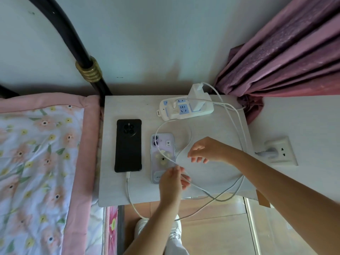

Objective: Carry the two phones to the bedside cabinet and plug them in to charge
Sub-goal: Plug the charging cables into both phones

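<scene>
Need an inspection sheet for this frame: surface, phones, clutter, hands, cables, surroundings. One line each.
Surface: white cabinet top, phones and power strip on it.
Job's things: black phone face down, cable plugged into its near end; purple phone face down beside it, plug not seen in its port.
Clutter: nothing seen.
Hands: left hand pinches a white cable over the purple phone's near end; right hand open above the top, fingers spread.
Cables: power strip at the back with a white charger; loose loops trail off the front edge.
Surroundings: bed on the left, curtain, wall socket.
</scene>
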Tool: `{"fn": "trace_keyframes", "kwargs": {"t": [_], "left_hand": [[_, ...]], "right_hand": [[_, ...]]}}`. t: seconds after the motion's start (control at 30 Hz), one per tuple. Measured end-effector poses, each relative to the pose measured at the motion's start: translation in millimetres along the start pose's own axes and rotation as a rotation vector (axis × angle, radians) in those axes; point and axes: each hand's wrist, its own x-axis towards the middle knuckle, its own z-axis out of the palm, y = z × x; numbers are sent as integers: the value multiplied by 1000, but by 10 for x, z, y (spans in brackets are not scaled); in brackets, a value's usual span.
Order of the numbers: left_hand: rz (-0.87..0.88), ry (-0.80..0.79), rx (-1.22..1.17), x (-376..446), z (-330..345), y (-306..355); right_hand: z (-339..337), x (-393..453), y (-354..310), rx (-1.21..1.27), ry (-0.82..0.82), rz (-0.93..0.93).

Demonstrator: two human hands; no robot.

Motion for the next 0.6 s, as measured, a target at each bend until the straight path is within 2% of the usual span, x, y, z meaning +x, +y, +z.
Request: {"fn": "trace_keyframes", "kwargs": {"t": [0.17, 0.27, 0.33, 0.4, 0.47, 0.6], "left_hand": [[-42, 37, -98, 146, -208, 235], [-96, 45, -274, 189, -252, 366], [-100, 40, -373, 198, -282, 458], [-71, 25, -388, 199, -311, 498], [-15, -53, -278, 184, -313, 475], [134, -392, 120, 77, -251, 236]], "right_hand": [[39, -131, -21, -9, -272, -20], [132, -200, -16, -49, -421, -85], [192, -216, -28, -48, -460, -129], [197, -196, -77, 30, -372, -159], [154, -142, -138, 187, -217, -160], [46, -17, -215, 492, 53, -187]]}}
